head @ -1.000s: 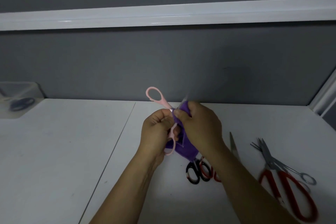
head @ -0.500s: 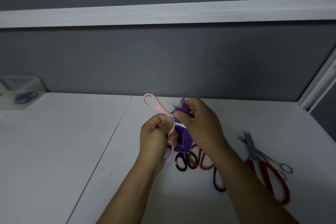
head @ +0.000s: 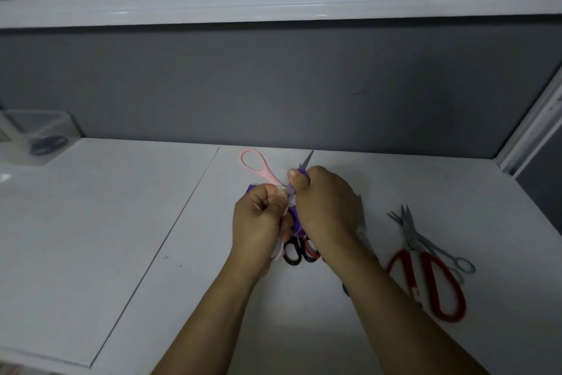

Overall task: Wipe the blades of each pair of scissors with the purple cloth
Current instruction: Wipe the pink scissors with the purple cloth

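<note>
Left hand (head: 258,216) fisted on pink scissors (head: 258,168); right hand (head: 327,207) pinches purple cloth (head: 303,170) around blade.

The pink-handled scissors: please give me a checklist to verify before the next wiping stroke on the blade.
1. Left hand grips the pink-handled scissors near the pivot: ok.
2. Right hand pinches the purple cloth around the blade: ok.
3. Metal blade tip is bare and points away from the person: ok.
4. Fingers stay off the cutting edge: cannot tell, the cloth hides it.
5. Blade is already clean: cannot tell.
6. Other pairs wait on the white table, including the large red-handled scissors: ok.
</note>
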